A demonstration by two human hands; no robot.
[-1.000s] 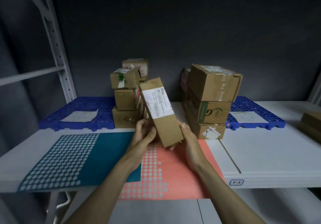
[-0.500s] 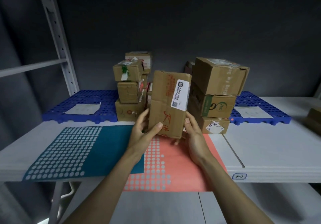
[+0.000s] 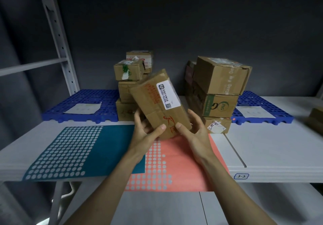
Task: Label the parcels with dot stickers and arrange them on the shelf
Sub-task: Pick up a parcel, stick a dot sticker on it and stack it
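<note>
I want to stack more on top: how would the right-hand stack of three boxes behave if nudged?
The right stack looks apt to tip: its top box sits tilted and overhangs the middle box. The cardboard looks stiff, so boxes would likely slide whole.

Nine parcels (image 3: 158, 102), two sticker sheets (image 3: 73, 148), two pallets (image 3: 82, 102)

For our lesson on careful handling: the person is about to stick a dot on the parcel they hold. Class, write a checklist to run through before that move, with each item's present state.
1. Parcel held securely: ok; left hand and right hand both grip its lower end.
2. A bare cardboard face is turned to the person: ok; beside the white label.
3. Sticker sheets within reach: ok; teal sheet and coral sheet lie on the shelf below the hands.
4. A hand free to peel a dot: not ok.
5. Dot already on the parcel: cannot tell; hidden faces.
</note>
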